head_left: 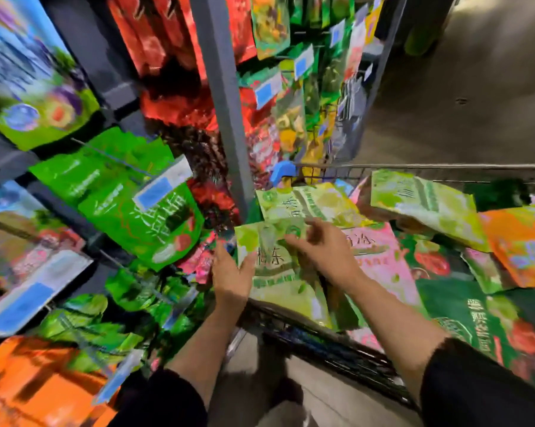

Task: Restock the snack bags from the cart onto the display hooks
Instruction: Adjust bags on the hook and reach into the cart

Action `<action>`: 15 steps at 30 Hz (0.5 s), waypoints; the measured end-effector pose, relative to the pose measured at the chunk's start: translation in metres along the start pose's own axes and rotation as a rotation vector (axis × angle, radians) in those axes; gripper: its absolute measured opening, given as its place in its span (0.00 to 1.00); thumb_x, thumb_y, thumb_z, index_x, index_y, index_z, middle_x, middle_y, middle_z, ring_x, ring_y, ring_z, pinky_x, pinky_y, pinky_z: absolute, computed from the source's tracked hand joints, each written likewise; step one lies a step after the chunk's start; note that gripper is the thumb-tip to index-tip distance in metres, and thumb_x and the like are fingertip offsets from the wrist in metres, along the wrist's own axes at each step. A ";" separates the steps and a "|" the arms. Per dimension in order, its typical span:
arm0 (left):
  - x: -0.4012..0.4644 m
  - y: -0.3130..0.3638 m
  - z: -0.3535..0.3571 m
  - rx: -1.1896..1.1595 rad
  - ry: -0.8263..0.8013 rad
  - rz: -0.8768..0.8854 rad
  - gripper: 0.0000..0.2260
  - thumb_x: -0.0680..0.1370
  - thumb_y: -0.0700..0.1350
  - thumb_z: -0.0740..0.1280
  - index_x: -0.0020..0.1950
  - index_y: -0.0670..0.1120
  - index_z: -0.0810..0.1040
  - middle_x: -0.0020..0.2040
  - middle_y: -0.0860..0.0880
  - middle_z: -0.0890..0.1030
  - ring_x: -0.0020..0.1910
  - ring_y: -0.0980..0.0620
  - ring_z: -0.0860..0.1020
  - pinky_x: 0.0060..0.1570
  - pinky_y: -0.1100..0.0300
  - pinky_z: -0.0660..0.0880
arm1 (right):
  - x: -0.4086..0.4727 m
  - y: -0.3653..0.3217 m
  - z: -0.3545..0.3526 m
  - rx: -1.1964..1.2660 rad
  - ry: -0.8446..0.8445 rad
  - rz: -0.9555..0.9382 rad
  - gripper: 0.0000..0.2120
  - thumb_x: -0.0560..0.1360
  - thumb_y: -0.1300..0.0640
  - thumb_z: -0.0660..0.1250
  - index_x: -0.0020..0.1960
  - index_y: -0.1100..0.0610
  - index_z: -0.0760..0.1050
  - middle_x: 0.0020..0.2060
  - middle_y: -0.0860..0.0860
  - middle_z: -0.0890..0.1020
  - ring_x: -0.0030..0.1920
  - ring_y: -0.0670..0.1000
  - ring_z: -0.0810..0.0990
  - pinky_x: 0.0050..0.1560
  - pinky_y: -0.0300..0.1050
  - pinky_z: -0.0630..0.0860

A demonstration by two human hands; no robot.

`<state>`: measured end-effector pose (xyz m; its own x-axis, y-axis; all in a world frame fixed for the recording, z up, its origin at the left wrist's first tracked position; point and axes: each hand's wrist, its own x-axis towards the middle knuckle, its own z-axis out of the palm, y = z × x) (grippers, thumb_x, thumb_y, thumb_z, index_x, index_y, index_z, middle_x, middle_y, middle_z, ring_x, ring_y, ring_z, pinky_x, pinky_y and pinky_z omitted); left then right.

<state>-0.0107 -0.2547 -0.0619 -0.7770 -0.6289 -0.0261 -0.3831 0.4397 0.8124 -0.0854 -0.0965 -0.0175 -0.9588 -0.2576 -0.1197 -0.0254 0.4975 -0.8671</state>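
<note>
Holding a light-green snack bag (274,269) above the near rim of the cart (337,343), we grip its left edge with our left hand (230,277) while our right hand (324,252) pinches its top.

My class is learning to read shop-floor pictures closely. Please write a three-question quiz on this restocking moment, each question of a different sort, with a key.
1. True or false: both hands hold the same light green bag above the cart.
2. Multiple choice: which bag lies in the cart just right of the right hand? A. a pink bag B. a blue bag C. a black bag
3. Fill in: the display hooks with hanging bags are on the person's ____ side.

Key:
1. True. The left hand grips its left edge and the right hand pinches its top.
2. A, the pink bag.
3. Left. A bright green hanging bag shows there.
</note>
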 end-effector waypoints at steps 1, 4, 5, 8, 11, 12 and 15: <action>0.004 -0.006 0.002 -0.039 0.023 0.043 0.29 0.76 0.45 0.71 0.70 0.30 0.65 0.67 0.33 0.72 0.68 0.39 0.70 0.68 0.60 0.60 | 0.008 -0.006 0.011 0.039 -0.010 0.020 0.23 0.67 0.43 0.75 0.55 0.56 0.78 0.44 0.50 0.82 0.46 0.49 0.81 0.45 0.38 0.75; 0.010 -0.008 0.002 -0.181 0.038 0.119 0.24 0.75 0.42 0.70 0.66 0.30 0.70 0.58 0.36 0.79 0.59 0.50 0.75 0.58 0.74 0.64 | 0.022 -0.010 0.026 0.085 0.033 0.036 0.08 0.74 0.54 0.71 0.39 0.57 0.79 0.35 0.55 0.82 0.39 0.54 0.79 0.43 0.49 0.75; 0.014 -0.007 0.004 -0.247 0.021 0.119 0.23 0.75 0.43 0.69 0.66 0.34 0.70 0.56 0.40 0.81 0.56 0.54 0.76 0.56 0.71 0.68 | 0.023 -0.009 0.025 0.115 0.052 0.050 0.14 0.76 0.56 0.69 0.32 0.54 0.74 0.29 0.52 0.78 0.33 0.53 0.76 0.38 0.47 0.72; 0.022 0.004 0.001 -0.363 -0.002 0.126 0.17 0.75 0.46 0.67 0.62 0.45 0.70 0.47 0.51 0.82 0.48 0.59 0.81 0.53 0.58 0.77 | 0.024 -0.005 0.009 0.295 0.050 0.124 0.15 0.77 0.60 0.67 0.32 0.53 0.73 0.24 0.43 0.75 0.27 0.44 0.73 0.33 0.40 0.70; 0.027 0.015 -0.004 -0.353 -0.016 0.262 0.05 0.78 0.51 0.66 0.53 0.55 0.74 0.44 0.51 0.81 0.46 0.50 0.80 0.49 0.50 0.76 | 0.031 -0.008 -0.009 0.505 0.047 0.198 0.17 0.71 0.52 0.74 0.51 0.64 0.77 0.48 0.62 0.84 0.48 0.59 0.84 0.49 0.54 0.81; 0.028 0.023 -0.005 -0.357 -0.052 0.304 0.02 0.79 0.53 0.64 0.50 0.57 0.75 0.43 0.53 0.79 0.45 0.51 0.78 0.47 0.52 0.74 | 0.032 -0.012 -0.015 0.537 0.047 0.224 0.28 0.68 0.48 0.77 0.56 0.67 0.74 0.55 0.68 0.79 0.53 0.64 0.82 0.52 0.61 0.80; 0.027 0.050 0.004 -0.409 -0.182 0.321 0.03 0.80 0.47 0.65 0.52 0.52 0.77 0.45 0.54 0.80 0.49 0.59 0.79 0.52 0.60 0.75 | 0.039 -0.016 -0.032 0.620 0.087 0.247 0.28 0.70 0.53 0.75 0.60 0.70 0.70 0.57 0.71 0.75 0.52 0.65 0.82 0.50 0.65 0.79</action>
<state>-0.0525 -0.2468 -0.0248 -0.9106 -0.3673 0.1893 0.0843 0.2833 0.9553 -0.1310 -0.0879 0.0069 -0.9356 -0.1170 -0.3332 0.3398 -0.0411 -0.9396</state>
